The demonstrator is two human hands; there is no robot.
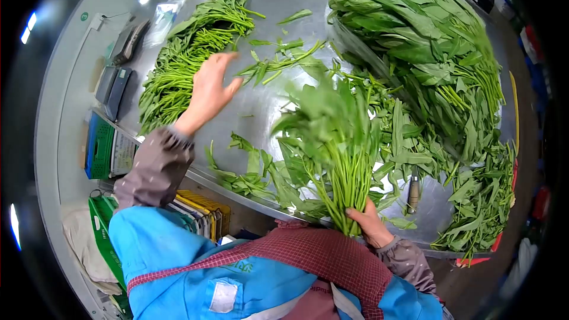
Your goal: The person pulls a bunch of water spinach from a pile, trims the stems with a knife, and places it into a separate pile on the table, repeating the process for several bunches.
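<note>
My right hand (370, 223) grips the lower stems of a bunch of water spinach (341, 178) near the table's front edge. The bunch stands upright, and its leafy top is blurred. Over the left side of the table hovers my left hand (210, 86), with thumb and fingers apart and nothing in it. Just behind and beside that hand is a row of bundled water spinach (172, 83) with stems towards the middle. A large heap of long-leaved greens (415, 29) fills the back right. Loose leaves and stems lie between the heap and the row.
A knife with a brown handle (414, 194) lies on the metal table (430, 219) right of my right hand. Dark devices, seemingly scales (112, 92), stand off the left edge. Green crates (102, 148) sit below them. More loose greens (480, 201) hang over the right edge.
</note>
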